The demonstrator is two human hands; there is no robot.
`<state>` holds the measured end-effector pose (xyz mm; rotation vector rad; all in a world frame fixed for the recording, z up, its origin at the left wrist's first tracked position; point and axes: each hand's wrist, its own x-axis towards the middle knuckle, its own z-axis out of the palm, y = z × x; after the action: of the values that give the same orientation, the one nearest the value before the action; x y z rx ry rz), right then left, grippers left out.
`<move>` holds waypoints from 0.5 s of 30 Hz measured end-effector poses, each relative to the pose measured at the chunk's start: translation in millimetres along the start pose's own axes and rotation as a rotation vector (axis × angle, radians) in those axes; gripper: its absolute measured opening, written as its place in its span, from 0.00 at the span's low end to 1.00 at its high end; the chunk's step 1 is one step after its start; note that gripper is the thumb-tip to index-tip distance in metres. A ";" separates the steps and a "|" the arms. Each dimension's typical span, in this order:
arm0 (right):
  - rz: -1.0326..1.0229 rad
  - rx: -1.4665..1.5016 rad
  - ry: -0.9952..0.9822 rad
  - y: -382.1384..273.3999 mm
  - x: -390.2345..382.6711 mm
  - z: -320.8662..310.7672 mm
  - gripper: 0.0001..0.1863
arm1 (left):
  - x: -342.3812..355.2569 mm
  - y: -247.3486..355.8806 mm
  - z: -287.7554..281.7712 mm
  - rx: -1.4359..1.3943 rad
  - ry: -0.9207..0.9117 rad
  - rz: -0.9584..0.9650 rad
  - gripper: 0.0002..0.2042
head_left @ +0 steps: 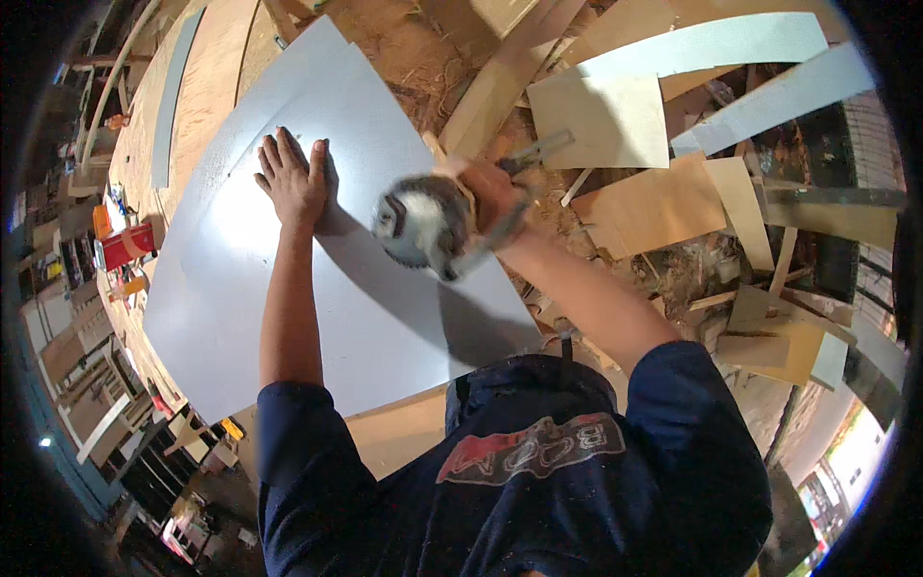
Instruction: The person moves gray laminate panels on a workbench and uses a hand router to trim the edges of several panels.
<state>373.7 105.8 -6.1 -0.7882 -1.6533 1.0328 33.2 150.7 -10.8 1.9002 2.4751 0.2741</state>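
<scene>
Two hands at work over a big grey sheet [317, 317] lying flat on a plywood bench [404, 438]. Left hand [293, 178] is spread flat, palm down, fingers wide, pressing on the upper part of the sheet, holding nothing. Right hand [490, 192] is wrapped tight around a handheld power saw [423, 223], round blade guard facing the camera, blurred. Saw sits at the sheet's right edge, just beside the left hand; contact with the sheet cannot be told. A second grey sheet [250, 106] lies under the first, poking out along the upper left side. Both forearms bare, dark blue sleeves at the lower edge.

Right of the bench: a pile of wood offcuts [663, 207] on the floor, pale square panel [601, 120], grey strips [711, 43] above it, sawdust around. Left rim: a red box [127, 245] and small clutter on a shelf, well apart from the hands. A long thin grey strip [171, 96] lies on the plywood at upper left.
</scene>
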 end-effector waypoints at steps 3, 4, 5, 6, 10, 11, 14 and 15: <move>-0.060 -0.020 0.065 -27.0 -53.2 -11.6 0.23 | -0.3 -3.8 1.8 -0.002 0.017 0.005 0.48; -0.043 -0.031 0.046 -34.1 -72.9 -18.0 0.24 | -0.5 -3.3 2.2 0.002 0.017 0.003 0.48; -0.067 -0.029 0.052 -43.8 -87.6 -25.9 0.24 | 0.0 -2.0 2.4 -0.005 0.013 0.002 0.48; -0.091 -0.027 0.056 -54.1 -102.2 -33.4 0.24 | 0.4 -1.2 2.2 0.003 0.009 0.002 0.48; -0.154 -0.053 0.034 -93.3 -156.9 -54.3 0.27 | 1.5 -2.2 4.6 0.014 0.003 -0.002 0.47; -0.123 -0.032 0.010 -100.8 -169.0 -61.0 0.28 | 1.8 -2.1 3.3 0.006 -0.002 0.000 0.47; -0.023 0.002 -0.054 -120.3 -202.4 -80.2 0.30 | -3.4 5.9 2.9 -0.019 0.061 0.098 0.40; 0.015 -0.013 -0.066 -127.8 -210.1 -86.4 0.31 | -6.9 9.2 3.7 -0.061 0.076 0.186 0.38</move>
<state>515.7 -108.4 38.0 -0.7830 -1.7139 1.0697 44.2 146.9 -13.8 2.1350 2.3065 0.4262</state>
